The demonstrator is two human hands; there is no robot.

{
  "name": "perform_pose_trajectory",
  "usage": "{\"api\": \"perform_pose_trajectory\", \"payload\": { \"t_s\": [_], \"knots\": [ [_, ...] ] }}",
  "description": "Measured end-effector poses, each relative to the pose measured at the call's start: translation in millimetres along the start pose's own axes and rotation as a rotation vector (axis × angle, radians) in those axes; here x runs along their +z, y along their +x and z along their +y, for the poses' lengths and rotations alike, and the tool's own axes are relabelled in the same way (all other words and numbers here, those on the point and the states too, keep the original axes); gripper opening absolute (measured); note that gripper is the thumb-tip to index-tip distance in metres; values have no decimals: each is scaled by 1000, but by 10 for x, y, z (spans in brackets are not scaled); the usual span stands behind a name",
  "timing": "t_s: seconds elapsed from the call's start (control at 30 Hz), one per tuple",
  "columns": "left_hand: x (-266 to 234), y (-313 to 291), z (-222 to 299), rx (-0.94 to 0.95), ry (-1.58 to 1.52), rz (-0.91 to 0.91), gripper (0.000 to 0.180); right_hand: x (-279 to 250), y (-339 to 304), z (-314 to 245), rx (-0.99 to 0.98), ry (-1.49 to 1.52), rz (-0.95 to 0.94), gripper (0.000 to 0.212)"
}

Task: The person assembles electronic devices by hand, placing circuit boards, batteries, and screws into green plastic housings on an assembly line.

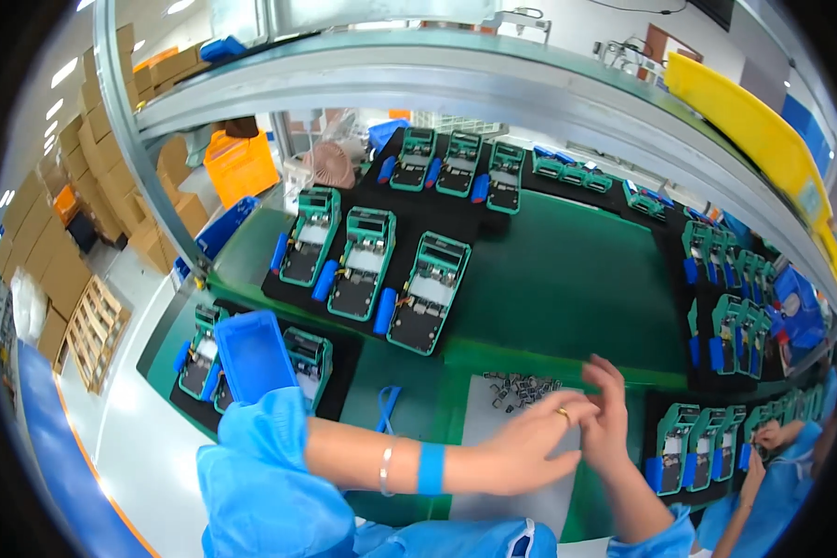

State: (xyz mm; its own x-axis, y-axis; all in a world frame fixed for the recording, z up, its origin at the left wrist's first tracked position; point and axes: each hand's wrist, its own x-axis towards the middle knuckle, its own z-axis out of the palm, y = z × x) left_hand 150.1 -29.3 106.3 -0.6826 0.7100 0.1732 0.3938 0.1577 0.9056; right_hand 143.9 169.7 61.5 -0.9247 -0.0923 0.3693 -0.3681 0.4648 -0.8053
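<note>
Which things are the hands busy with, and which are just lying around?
In use:
left hand
right hand
pile of small metal clips
grey mat

Lying about:
blue plastic tray
tray of three teal devices
small pink fan
orange bin
cardboard boxes

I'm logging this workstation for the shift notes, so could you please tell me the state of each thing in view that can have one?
Left hand: open, fingers spread, over the grey mat.
Right hand: fingers curled, meeting the left hand; any held part too small to tell.
Small metal parts: loose pile on the mat.
Green devices: casings open, lying flat on black trays.
Blue bin: tilted, resting over a tray.
</note>
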Motion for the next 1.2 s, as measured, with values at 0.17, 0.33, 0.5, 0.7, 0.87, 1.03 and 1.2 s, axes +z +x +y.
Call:
{"api": "perform_pose_trajectory", "payload": {
  "t_s": [0.17,0.33,0.5,0.7,0.87,1.03,1.2],
  "knots": [
    [-295,-139,-164,-143,-157,2,57,348,905,524,223,37,-133,44],
    [-73,189,-476,-97,24,-15,61,744,1918,1000,385,142,-108,48],
    [46,973,-845,-77,-258,679,50,1058,2596,1168,580,357,-13,55],
    [-54,958,-1599,7,158,987,58,1317,2949,1463,564,462,83,56],
    [-82,1064,-1613,-55,12,1069,70,1429,3139,1415,617,691,82,53],
    [-178,1135,-1763,-81,-331,1158,82,1441,3361,1327,680,643,-8,47],
    [-222,1176,-1702,-71,-457,1176,82,1539,3657,1226,762,403,-147,30]
  ]
}}
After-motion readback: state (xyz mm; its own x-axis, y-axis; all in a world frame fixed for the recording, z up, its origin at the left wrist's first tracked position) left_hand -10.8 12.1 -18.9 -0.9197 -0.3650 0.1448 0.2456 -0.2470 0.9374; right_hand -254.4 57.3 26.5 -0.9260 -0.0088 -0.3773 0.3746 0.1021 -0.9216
